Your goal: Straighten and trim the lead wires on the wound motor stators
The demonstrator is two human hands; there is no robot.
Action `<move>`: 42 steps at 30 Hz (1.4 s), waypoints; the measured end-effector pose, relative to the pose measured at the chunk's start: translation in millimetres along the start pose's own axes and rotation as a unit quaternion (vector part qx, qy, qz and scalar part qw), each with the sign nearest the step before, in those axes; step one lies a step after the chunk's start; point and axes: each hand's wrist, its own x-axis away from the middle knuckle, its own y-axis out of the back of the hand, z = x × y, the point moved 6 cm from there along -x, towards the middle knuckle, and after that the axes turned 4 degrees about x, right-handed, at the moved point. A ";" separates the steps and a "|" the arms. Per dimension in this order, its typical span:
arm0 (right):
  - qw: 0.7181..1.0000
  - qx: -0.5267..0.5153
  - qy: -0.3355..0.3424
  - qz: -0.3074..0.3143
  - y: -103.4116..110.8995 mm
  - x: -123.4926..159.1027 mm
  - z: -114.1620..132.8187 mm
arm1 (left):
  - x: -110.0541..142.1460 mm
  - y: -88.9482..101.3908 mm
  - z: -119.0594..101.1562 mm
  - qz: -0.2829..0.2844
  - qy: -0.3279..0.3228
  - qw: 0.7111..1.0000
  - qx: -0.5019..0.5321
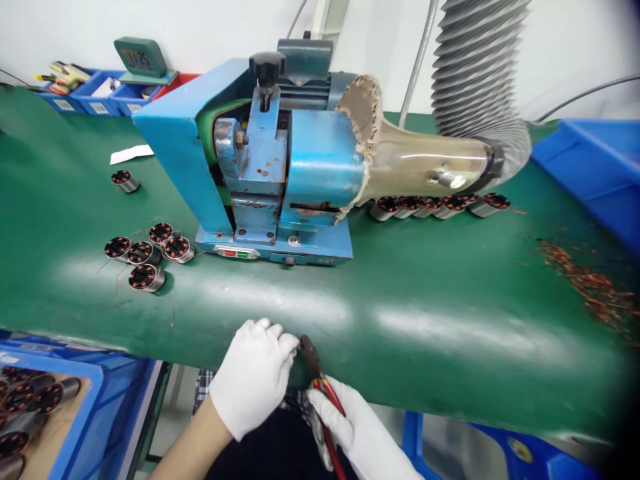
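Note:
My right hand (356, 419), in a white glove, is closed around the red handles of a pair of cutting pliers (311, 360). The dark jaws point up and to the left, close to the fingertips of my left hand (256, 375). That hand is gloved in white too, its fingers curled together at the table's front edge; whatever they pinch is hidden. Left of the hands, several motor stators (146, 278) with copper windings and loose wire ends stand on the green table (320, 307). One more stator (125, 181) lies farther back.
A blue belt grinding machine (320, 160) stands ahead, its clear duct (425, 157) joining a grey hose (480, 73). Several stators (453, 205) line up behind it. Copper wire scraps (585, 280) lie right. A blue crate (90, 427) holds stators lower left; a blue bin (595, 173) stands far right.

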 end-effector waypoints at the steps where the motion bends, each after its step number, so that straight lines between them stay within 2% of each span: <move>1: 0.999 -0.034 -0.005 0.019 -1.2 -1.0 -2.5 | -0.7 0.2 0.5 -0.001 0.001 1.000 0.001; 4: 0.985 -0.150 0.006 0.084 -5.5 -1.0 -0.2 | -3.7 5.5 7.7 -0.017 0.021 1.000 -0.001; 8: 0.928 -0.320 0.039 0.187 -23.5 1.7 24.3 | 2.0 28.1 35.2 -0.092 0.093 0.991 0.026; 10: 0.900 -0.386 0.068 0.189 -28.8 -3.9 40.8 | 11.9 36.3 52.8 -0.105 0.114 0.986 0.061; 12: 0.885 -0.431 0.103 0.145 -19.2 -15.9 53.8 | 24.8 36.4 71.1 -0.082 0.131 0.984 0.092; 14: 0.882 -0.447 0.138 0.057 14.8 -29.1 59.0 | 37.5 30.0 85.4 -0.051 0.141 0.981 0.124; 15: 0.887 -0.435 0.155 -0.007 42.5 -33.6 58.3 | 42.0 25.8 89.1 -0.046 0.140 0.979 0.141; 17: 0.900 -0.348 0.184 -0.186 116.4 -32.1 53.0 | 43.2 15.8 85.8 -0.052 0.128 0.975 0.176; 18: 0.903 -0.257 0.187 -0.289 157.1 -24.3 51.3 | 38.5 9.3 78.2 -0.057 0.119 0.972 0.193; 19: 0.899 -0.129 0.168 -0.384 195.2 -13.2 51.6 | 29.7 1.9 66.4 -0.058 0.109 0.970 0.210; 21: 0.869 -0.041 0.144 -0.471 254.6 8.7 53.3 | 1.4 -14.2 32.4 -0.052 0.090 0.964 0.243; 23: 0.843 0.048 0.104 -0.525 291.9 28.3 56.8 | -35.1 -25.7 -7.0 -0.067 0.075 0.958 0.267; 25: 0.813 0.142 0.052 -0.562 309.9 39.6 58.5 | -68.7 -32.1 -40.3 -0.097 0.066 0.957 0.267; 28: 0.768 0.257 0.001 -0.586 316.3 40.0 57.5 | -93.5 -36.1 -67.2 -0.125 0.021 0.968 0.214; 30: 0.741 0.314 0.004 -0.593 314.1 36.3 57.5 | -89.8 -37.7 -68.0 -0.113 -0.019 0.977 0.180; 33: 0.708 0.381 0.054 -0.591 299.2 28.4 62.4 | -68.1 -35.1 -55.7 -0.079 -0.075 0.983 0.148; 35: 0.711 0.419 0.109 -0.555 279.3 13.7 69.7 | -55.4 -29.8 -45.5 -0.071 -0.094 0.984 0.132; 38: 0.731 0.449 0.184 -0.480 249.1 -20.5 89.3 | -49.4 -22.6 -35.6 -0.079 -0.099 0.984 0.124; 42: 0.755 0.409 0.206 -0.469 243.5 -47.3 127.5 | -52.5 -24.2 -35.7 -0.095 -0.064 0.984 0.137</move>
